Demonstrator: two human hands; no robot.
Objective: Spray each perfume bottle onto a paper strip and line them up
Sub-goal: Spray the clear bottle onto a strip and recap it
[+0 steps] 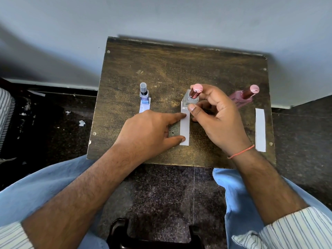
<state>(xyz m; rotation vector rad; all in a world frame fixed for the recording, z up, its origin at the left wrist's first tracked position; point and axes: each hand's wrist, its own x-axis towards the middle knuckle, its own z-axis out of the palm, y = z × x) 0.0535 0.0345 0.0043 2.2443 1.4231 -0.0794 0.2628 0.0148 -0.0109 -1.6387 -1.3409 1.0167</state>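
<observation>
The left hand (147, 130) lay flat, forefinger and thumb pressing the middle paper strip (185, 128) to the desk (161, 69). The right hand (217, 115) had its grip pinched around the clear bottle (190, 100) standing on that strip's far end. Another strip (260, 130) lay along the desk's right edge.

Table (161, 69): dark wood, worn, scratched, matt, w/ metal screws at edges. Middle bottle (190, 99): clear glass, glossy; cap (196, 89) shiny pink metallic. Right bottle (240, 97): pink-tinted glass, same glossy cap. Left bottle (144, 94): clear glass, translucent plastic cap. Paper strips (185, 126): white, matt, smooth. Floor (161, 186): speckled dark stone, polished. Trousers (45, 186): light blue cloth. Wall (161, 18): matt paint.
</observation>
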